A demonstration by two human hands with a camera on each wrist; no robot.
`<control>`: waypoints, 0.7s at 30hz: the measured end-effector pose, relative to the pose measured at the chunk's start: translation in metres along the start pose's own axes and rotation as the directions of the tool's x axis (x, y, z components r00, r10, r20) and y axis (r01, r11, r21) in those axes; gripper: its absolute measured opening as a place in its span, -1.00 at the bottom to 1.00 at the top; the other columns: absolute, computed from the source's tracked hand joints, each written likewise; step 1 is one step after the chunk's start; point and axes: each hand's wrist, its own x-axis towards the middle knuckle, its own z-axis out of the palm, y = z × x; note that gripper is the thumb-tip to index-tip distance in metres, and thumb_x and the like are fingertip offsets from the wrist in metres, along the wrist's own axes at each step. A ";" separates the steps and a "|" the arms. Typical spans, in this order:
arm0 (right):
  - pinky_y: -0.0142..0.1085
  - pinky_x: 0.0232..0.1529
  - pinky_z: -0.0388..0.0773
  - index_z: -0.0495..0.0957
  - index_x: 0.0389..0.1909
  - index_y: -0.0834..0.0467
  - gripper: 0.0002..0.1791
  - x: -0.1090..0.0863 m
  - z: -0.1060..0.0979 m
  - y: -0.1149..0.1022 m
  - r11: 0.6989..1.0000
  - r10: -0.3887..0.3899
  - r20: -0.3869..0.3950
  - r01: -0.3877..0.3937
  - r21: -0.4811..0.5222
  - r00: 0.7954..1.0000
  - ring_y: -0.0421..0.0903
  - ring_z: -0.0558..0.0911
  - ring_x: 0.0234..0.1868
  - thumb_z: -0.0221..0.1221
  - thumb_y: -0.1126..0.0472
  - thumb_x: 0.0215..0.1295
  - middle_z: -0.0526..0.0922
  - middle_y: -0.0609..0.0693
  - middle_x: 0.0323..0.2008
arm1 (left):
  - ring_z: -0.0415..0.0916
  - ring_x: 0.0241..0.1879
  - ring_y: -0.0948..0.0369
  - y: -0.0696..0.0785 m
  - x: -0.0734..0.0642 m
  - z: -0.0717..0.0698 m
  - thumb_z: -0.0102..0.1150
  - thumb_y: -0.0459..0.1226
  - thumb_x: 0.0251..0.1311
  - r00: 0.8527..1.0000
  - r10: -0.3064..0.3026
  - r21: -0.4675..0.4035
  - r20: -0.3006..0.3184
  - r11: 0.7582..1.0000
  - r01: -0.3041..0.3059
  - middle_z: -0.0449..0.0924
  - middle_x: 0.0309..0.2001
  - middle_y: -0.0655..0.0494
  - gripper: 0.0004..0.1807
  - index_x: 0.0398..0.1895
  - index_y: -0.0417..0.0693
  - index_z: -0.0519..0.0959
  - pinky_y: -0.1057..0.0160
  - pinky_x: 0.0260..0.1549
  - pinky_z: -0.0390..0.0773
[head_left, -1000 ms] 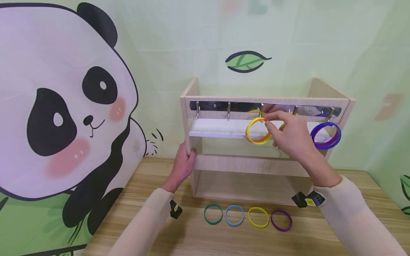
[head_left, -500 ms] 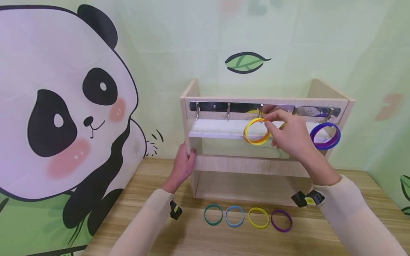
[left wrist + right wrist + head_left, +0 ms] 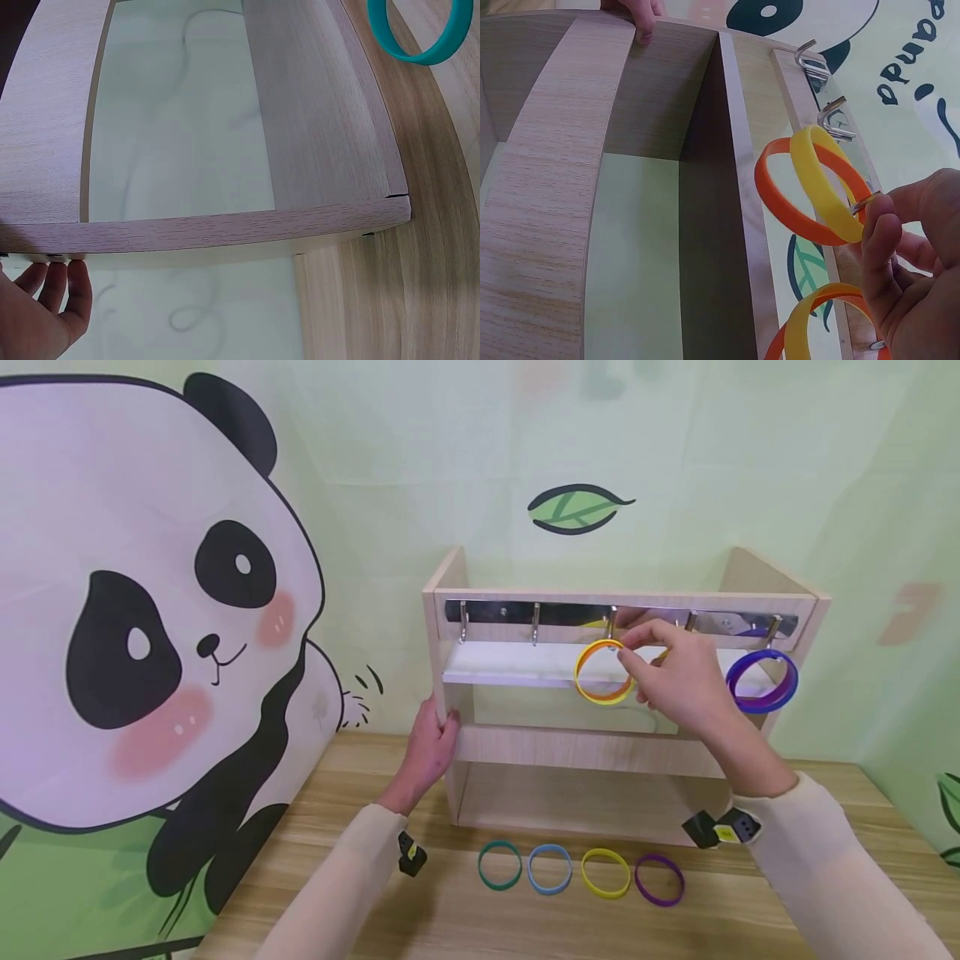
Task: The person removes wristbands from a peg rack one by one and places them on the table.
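Observation:
My right hand [image 3: 678, 681] pinches a yellow wristband [image 3: 611, 698] at the middle hook of a small wooden shelf [image 3: 555, 747]. An orange wristband [image 3: 780, 210] loops together with it, and the hook's tip shows by my fingertips in the right wrist view. My left hand [image 3: 431, 743] grips the shelf's left side panel, thumb at the front edge. In the left wrist view, its fingers [image 3: 79, 289] touch the panel's outer face. Another yellow wristband [image 3: 799, 330] and an orange one hang at the neighbouring hook, mostly behind my right hand in the head view.
Blue and purple wristbands [image 3: 780, 697] hang on the rightmost hook. The two left hooks [image 3: 536, 625] carry no bands. Green [image 3: 499, 887], light blue [image 3: 550, 891], yellow [image 3: 606, 894] and purple [image 3: 660, 902] wristbands lie in a row on the wooden table [image 3: 450, 918] before the shelf.
The yellow and orange wristbands in my right hand have shifted and turned slightly, showing more of the orange inner side. My left hand stays on the shelf panel.

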 end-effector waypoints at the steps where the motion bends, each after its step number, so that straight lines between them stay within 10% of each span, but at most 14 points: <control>1: -0.30 -0.65 0.51 0.53 -0.10 0.15 -0.75 0.000 0.000 0.000 1.000 -0.005 -0.006 0.005 -0.003 1.000 -0.04 0.56 -0.62 0.17 0.11 0.28 0.59 0.13 -0.22 | 0.32 0.13 0.04 0.000 0.000 0.000 -0.19 -0.27 0.37 1.000 -0.001 -0.002 0.000 1.000 0.001 0.31 0.13 -0.13 -0.54 0.31 -0.18 0.18 -0.09 0.10 0.39; 21: -0.42 -0.64 0.48 0.63 -0.17 0.20 -0.74 0.000 0.003 0.000 0.997 -0.070 -0.137 0.067 -0.025 0.988 -0.02 0.53 -0.53 0.21 0.11 0.24 0.61 0.08 -0.16 | 0.32 0.14 0.04 0.001 0.000 0.000 -0.21 -0.26 0.38 1.000 -0.008 -0.003 0.009 1.000 0.008 0.31 0.15 -0.11 -0.53 0.32 -0.15 0.16 -0.08 0.11 0.38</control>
